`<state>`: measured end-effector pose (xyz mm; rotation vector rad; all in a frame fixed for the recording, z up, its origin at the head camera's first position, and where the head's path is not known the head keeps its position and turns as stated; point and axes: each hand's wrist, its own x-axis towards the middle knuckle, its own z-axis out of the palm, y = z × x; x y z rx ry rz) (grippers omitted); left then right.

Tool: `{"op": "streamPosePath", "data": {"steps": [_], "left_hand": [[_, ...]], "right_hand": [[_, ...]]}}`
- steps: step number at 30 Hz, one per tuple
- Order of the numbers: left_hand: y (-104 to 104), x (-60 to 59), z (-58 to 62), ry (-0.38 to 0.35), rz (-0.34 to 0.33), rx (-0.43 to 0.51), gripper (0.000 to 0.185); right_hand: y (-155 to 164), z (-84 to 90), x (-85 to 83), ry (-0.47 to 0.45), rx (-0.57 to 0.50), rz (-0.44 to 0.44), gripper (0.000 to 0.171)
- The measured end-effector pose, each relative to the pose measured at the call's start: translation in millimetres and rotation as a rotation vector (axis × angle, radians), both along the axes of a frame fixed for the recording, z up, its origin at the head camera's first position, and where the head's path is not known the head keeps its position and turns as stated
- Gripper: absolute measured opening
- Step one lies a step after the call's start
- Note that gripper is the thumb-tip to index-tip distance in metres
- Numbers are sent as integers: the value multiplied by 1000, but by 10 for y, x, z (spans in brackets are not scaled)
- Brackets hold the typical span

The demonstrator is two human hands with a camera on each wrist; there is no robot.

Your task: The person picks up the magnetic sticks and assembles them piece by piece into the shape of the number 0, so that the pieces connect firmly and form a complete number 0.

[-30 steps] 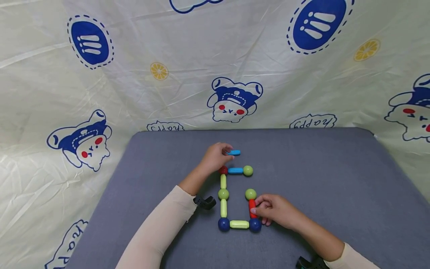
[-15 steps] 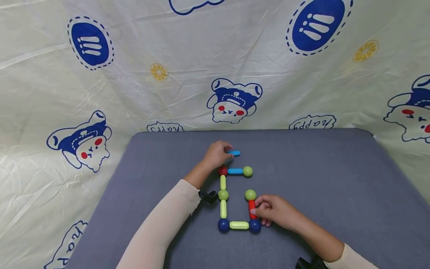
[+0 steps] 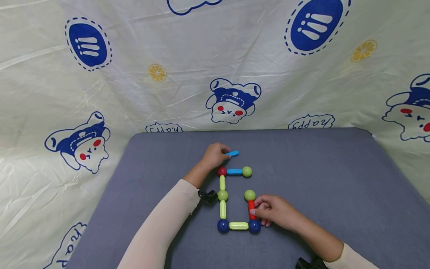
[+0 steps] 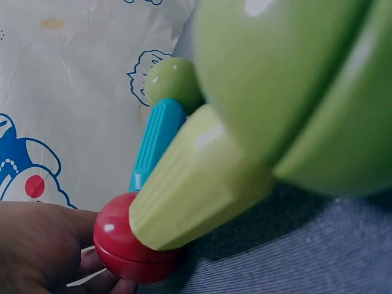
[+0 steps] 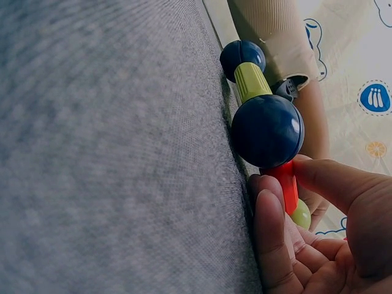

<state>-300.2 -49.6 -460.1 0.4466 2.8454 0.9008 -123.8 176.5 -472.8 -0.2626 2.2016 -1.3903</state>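
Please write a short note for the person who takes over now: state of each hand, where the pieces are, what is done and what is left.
Left hand: pinches a loose blue rod above the frame's far edge, apart from the other pieces.
Right hand: grips the red rod on the right side, between a green ball and a navy ball.
On the grey mat: left side, bottom and top edge are joined; the top ends at another green ball.
Left, as it looks: the gap between the two green balls on the right is open; the loose rod seems meant for it.
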Motion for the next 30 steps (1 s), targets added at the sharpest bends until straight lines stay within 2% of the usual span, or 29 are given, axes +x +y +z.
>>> {"op": "streamPosePath", "data": {"steps": [4,7,12,18,24,30], "left_hand": [[-20,1,-18,7,9,6,22],[-46,10,-25,-25,31,67,21],[-82,46,37,-158,78,294,21],[-85,109,125,-318,71,524,28],[-92,232,179,-437,57,625,33],[-76,402,243,-483,8,640,29]], "right_hand": [[-3,1,-3,-2,5,-2,42],[-4,2,-5,-4,4,0,42],[-2,2,-2,-6,0,-2,42],[1,-4,-4,-5,-3,-6,42],[4,-8,-7,-3,-4,-3,42],[1,-17,-13,0,-4,3,42]]}}
